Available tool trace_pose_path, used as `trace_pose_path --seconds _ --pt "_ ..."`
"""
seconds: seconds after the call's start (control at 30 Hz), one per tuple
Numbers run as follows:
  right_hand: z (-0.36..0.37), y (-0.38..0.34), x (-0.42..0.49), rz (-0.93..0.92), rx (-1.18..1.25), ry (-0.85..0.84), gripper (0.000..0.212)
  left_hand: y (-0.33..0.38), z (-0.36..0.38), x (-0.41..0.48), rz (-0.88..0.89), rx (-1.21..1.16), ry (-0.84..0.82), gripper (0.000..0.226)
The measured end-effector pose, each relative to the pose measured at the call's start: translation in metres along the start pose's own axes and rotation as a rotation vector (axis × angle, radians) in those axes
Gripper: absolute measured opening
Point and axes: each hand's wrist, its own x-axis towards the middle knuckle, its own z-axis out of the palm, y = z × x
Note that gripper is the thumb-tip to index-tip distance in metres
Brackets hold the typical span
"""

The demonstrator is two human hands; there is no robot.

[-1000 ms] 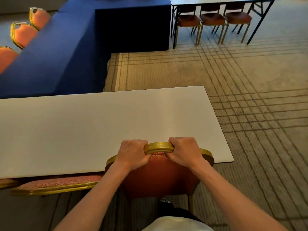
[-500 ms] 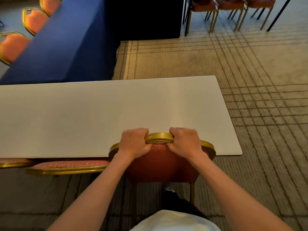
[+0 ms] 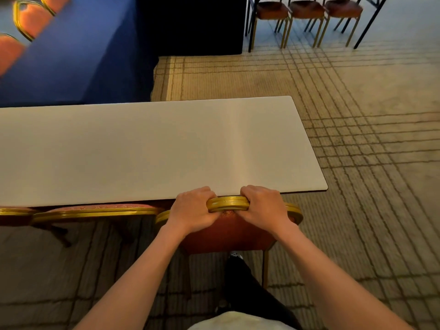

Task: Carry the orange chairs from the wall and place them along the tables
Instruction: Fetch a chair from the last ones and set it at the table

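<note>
No readable text anywhere, tbh. The tiny white mark on the shoe (image 3: pixel 234 255), just below the fingers (image 3: pixel 205 194), is too blurry.

Standing behind chair (image 3: pixel 228 232) at near long edge of tabletop (image 3: pixel 154 148), toward its right end. Gripping chair's top rail with left hand (image 3: pixel 192 208) and right hand (image 3: pixel 262 206) side by side, rail right at tabletop edge; cannot tell whether touching. Noted second chair (image 3: pixel 95 209) just left, tucked under same edge; third chair (image 3: pixel 14 214) further left, cut by frame border. Beyond tabletop, to the left: draped table (image 3: pixel 66 55), row of chairs (image 3: pixel 31 19) along its far side. Far back right: three chairs (image 3: pixel 307 10) in a row, left of table leg (image 3: pixel 371 20). Carpet (image 3: pixel 357 115) between and to the right.
</note>
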Motion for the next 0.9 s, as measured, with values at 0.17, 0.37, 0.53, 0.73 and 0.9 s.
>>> trace_pose_path --seconds 0.17,0.37,0.53,0.73,0.9 --pt "-0.003 -0.020 -0.053 0.055 0.034 -0.122 0.044 0.021 0.017 -0.051 -0.067 0.036 -0.076 0.049" --pt "-0.004 -0.051 -0.109 0.089 0.024 -0.250 0.060 0.030 0.036 -0.112 -0.118 -0.021 -0.103 0.037" --pt "0.000 -0.067 -0.163 0.069 -0.004 -0.327 0.039 0.045 0.058 -0.162 -0.145 -0.018 -0.129 0.038" --pt "0.012 -0.084 -0.227 0.059 0.092 -0.373 0.038 0.058 0.090 -0.225 -0.190 -0.080 -0.184 0.039" --pt "0.023 -0.099 -0.282 0.040 0.045 -0.424 0.034 0.074 0.118 -0.278 -0.259 -0.111 -0.250 0.042"
